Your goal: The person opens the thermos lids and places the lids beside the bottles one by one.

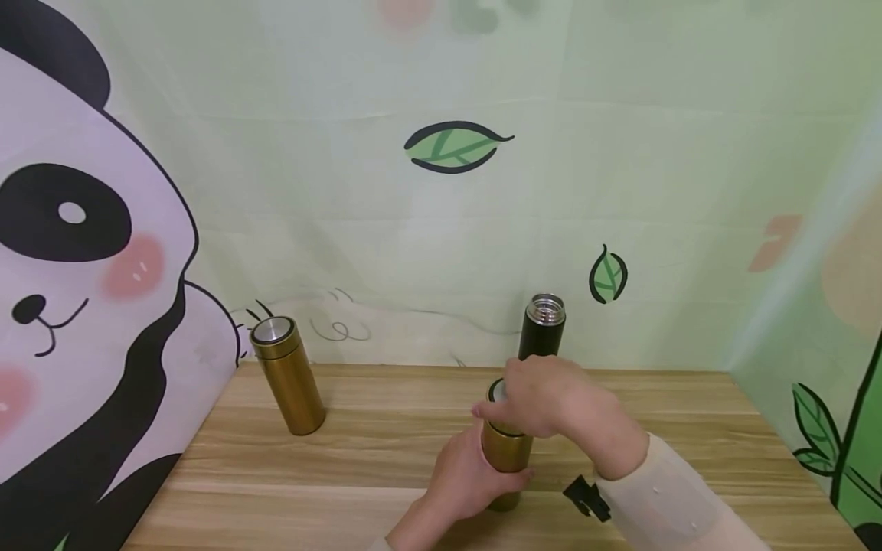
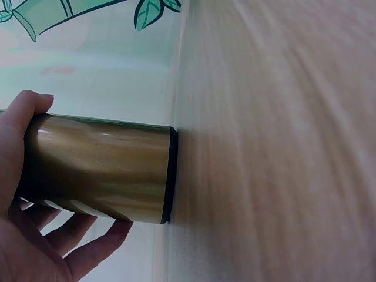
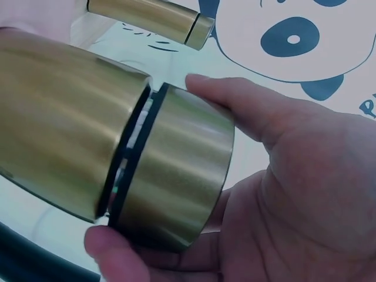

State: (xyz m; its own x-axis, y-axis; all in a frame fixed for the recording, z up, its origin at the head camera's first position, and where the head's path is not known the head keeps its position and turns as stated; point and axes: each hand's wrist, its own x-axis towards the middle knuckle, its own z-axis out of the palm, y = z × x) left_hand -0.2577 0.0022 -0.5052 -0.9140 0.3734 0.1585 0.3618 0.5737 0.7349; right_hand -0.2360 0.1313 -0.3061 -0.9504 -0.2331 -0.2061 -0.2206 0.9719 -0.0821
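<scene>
A gold thermos bottle (image 1: 506, 454) stands upright on the table. My left hand (image 1: 463, 476) grips its body low down, thumb and fingers around it; the left wrist view shows the black-rimmed base on the wood. From above, my right hand (image 1: 554, 398) holds the gold lid (image 3: 179, 167) between thumb and fingers. In the right wrist view a narrow gap shows between lid and body, with part of the neck visible in it. Behind my right hand stands a black thermos bottle (image 1: 541, 334) without a lid, its steel mouth showing and its lower part hidden.
Another gold thermos bottle (image 1: 292, 386), lid on, stands at the back left of the wooden table (image 1: 386, 436). A pale green cloth backdrop (image 1: 344, 191) with a panda and leaves hangs behind. A black clip-like piece (image 1: 587, 499) sits by my right sleeve.
</scene>
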